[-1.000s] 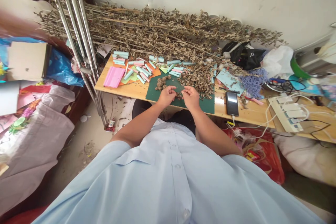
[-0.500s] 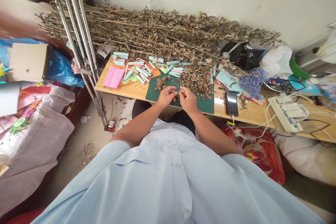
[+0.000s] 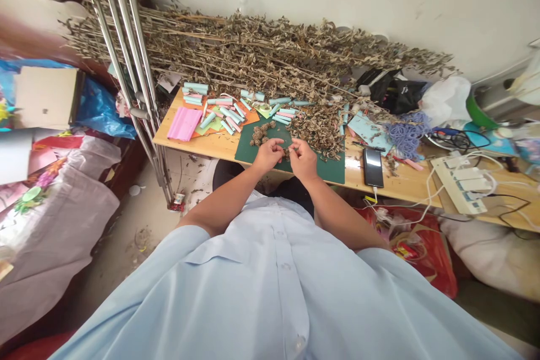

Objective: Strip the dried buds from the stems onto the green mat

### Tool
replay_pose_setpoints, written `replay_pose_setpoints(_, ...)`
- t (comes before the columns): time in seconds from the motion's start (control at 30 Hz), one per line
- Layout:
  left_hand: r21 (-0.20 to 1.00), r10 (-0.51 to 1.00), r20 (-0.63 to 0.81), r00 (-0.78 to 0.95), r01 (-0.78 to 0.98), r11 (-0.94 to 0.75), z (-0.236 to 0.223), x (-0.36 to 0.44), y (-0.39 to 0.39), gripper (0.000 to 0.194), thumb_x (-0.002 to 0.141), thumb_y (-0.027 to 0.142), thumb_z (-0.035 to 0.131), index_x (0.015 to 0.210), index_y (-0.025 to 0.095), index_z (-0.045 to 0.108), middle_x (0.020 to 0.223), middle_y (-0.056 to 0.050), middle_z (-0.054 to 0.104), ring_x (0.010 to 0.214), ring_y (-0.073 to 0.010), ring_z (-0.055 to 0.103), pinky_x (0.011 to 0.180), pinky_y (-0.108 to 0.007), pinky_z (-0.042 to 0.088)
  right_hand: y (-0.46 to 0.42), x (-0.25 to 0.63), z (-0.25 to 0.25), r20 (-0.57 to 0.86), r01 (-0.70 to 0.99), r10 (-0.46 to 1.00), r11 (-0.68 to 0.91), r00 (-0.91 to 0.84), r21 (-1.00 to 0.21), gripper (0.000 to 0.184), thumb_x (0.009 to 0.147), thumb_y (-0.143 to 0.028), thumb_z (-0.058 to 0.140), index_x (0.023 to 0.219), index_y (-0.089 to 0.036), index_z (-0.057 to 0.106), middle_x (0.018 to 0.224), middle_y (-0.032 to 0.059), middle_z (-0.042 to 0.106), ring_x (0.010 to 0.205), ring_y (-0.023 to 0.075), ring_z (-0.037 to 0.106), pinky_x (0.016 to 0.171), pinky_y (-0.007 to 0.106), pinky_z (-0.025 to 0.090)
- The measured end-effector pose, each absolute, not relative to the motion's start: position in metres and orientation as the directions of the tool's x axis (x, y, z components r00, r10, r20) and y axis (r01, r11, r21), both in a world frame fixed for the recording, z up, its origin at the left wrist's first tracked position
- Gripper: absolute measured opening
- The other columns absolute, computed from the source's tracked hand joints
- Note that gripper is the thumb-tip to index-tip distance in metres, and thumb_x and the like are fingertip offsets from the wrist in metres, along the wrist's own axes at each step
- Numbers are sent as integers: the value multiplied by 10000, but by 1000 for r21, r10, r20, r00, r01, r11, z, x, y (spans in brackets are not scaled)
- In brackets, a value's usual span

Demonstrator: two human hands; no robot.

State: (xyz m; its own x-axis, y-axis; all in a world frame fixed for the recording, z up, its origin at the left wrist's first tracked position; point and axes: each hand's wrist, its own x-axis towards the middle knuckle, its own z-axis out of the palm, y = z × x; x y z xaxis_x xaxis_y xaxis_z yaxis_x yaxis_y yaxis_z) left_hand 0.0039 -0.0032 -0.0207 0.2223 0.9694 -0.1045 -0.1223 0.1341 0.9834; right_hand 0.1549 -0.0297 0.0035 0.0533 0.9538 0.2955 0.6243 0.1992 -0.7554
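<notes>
The bare forearms reach forward from a light blue button-up shirt (image 3: 270, 292), with the left hand (image 3: 267, 156) and right hand (image 3: 302, 160) close together, low over the near edge of a dark green cutting mat (image 3: 248, 154). Both hands are curled narrow, their fingertips turned inward around a small dark dried clump (image 3: 287, 152) just between them. The fingers hide most of it, so which hand grips it cannot be made out. More brown seed clusters (image 3: 260, 134) lie on the mat just beyond the left hand, and a heap of dried leaves (image 3: 316, 132) lies beyond the right. Light blue and pink paper rolls (image 3: 223, 115) cover the left end of the wooden tabletop (image 3: 198, 143), and long dried stalks (image 3: 236, 50) lie along its back edge. A smartphone (image 3: 373, 167) sits near the front edge, right of the mat. Metal crutches (image 3: 122, 50) stand past the left end, in front of the stalks' tips. The shirt fills the bottom of the view.
</notes>
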Motion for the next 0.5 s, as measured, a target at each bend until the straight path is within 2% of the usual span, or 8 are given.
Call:
replay_pose_setpoints(0.13,980,970,-108,218,-143,141,-19,4,-4,442,715,105,572,1155,141,566,714,39,639,484,-65,546,476,-198,345,-26,157,-3,311,591,944,191,107,-784,371,909,-330,546,1256,-209,602,993,51,733,700,168,632,822,353,542)
replay_pose_setpoints(0.27,968,967,-130,219,-183,172,-14,5,-5,369,770,164,593,1137,137,557,738,18,660,486,-68,566,474,-198,344,-27,158,-4,344,599,935,229,83,-768,359,916,-324,550,1253,-210,604,996,53,734,700,166,641,806,348,544)
replay_pose_setpoints(0.37,966,962,-135,237,-187,181,-12,4,-5,405,770,216,659,1152,138,549,749,9,673,493,-71,571,472,-198,343,-29,155,-2,364,625,930,261,41,-736,344,924,-309,545,1247,-208,605,997,58,736,731,177,661,816,352,547)
replay_pose_setpoints(0.5,968,962,-114,247,-193,164,-15,3,-5,469,735,186,691,1177,127,546,745,19,666,493,-70,564,494,-205,380,-30,152,-2,388,657,921,300,-12,-692,328,927,-274,537,1240,-207,609,1007,61,740,778,185,678,854,353,543)
